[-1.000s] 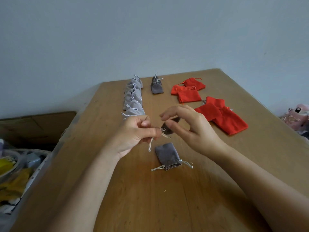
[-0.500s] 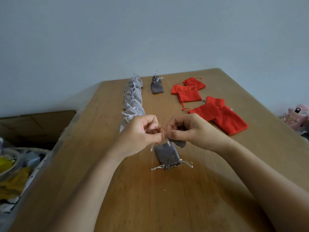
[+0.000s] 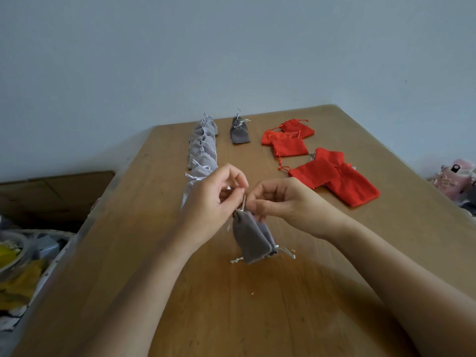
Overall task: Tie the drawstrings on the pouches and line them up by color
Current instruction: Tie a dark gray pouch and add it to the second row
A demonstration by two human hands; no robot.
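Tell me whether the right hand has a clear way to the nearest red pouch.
Probably yes: the red pouch lies uncovered just beyond the right hand, nothing between them; but its fingers grip the grey pouch.

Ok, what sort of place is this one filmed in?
Likely a home room rather than a workshop: a plain wooden table by a bare wall, with a cardboard box and mixed clutter beside it.

Two hands; four red pouches; three dark grey pouches; roughly seven light grey pouches, overlapping.
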